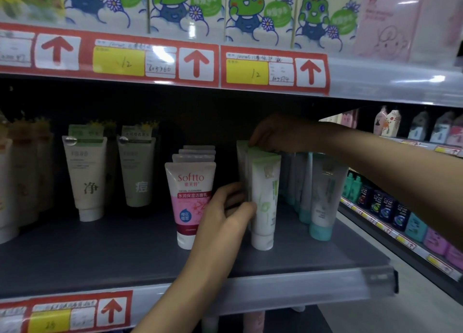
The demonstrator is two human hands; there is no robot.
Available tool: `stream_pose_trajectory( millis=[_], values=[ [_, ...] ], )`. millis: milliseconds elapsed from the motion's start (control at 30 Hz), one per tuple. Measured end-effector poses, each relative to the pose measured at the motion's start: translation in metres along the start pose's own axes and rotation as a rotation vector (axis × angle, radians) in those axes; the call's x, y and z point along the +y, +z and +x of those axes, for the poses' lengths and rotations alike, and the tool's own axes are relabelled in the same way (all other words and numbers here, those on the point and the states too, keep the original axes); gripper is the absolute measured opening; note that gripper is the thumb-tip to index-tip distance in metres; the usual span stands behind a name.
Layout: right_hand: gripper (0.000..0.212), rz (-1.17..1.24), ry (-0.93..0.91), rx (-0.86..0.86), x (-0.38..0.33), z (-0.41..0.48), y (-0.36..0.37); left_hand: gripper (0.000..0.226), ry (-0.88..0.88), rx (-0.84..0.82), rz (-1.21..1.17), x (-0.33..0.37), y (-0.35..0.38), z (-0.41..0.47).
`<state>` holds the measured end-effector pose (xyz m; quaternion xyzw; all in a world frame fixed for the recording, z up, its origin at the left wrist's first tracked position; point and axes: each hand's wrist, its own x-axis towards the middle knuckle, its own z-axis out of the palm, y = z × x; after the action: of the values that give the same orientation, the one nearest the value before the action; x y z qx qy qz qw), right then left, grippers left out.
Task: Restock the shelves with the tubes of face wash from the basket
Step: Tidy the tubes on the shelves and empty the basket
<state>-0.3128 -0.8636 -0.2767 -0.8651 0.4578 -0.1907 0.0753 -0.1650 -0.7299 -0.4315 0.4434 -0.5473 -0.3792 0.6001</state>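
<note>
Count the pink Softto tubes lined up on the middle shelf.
4. The front Softto tube stands just left of the left hand, which grips a green-white tube; three more queue behind it, only their crimped tops showing. Others may be hidden further back.

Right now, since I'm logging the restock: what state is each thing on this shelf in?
green tubes: upright on caps, in a row, held at side and top.
left hand: grips the front green tubes' side.
right hand: holds the rear green tubes' top edges.
pink tubes: upright, lined front to back, untouched.
teal-cap tubes: upright, untouched.
</note>
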Motion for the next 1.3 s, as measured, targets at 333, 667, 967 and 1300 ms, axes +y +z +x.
stream_pose_trajectory(
  millis=[333,667,967,1300],
  values=[
    [0.018,-0.032,-0.067,0.058,0.009,-0.002,0.006,0.057,-0.015,0.006,0.011,0.001,0.0,0.0],
    [0.017,-0.043,-0.067,0.12,0.012,0.0,0.013,0.052,-0.027,0.013,0.034,0.001,0.0,0.001],
    [0.013,-0.026,-0.06,0.133,0.024,0.009,0.018,0.041,-0.047,0.0,0.061,0.0,0.0,0.001],
    [0.022,0.041,0.001,0.094,0.018,0.006,0.015,0.037,-0.073,0.012,0.085,0.0,-0.001,0.002]
  ],
)
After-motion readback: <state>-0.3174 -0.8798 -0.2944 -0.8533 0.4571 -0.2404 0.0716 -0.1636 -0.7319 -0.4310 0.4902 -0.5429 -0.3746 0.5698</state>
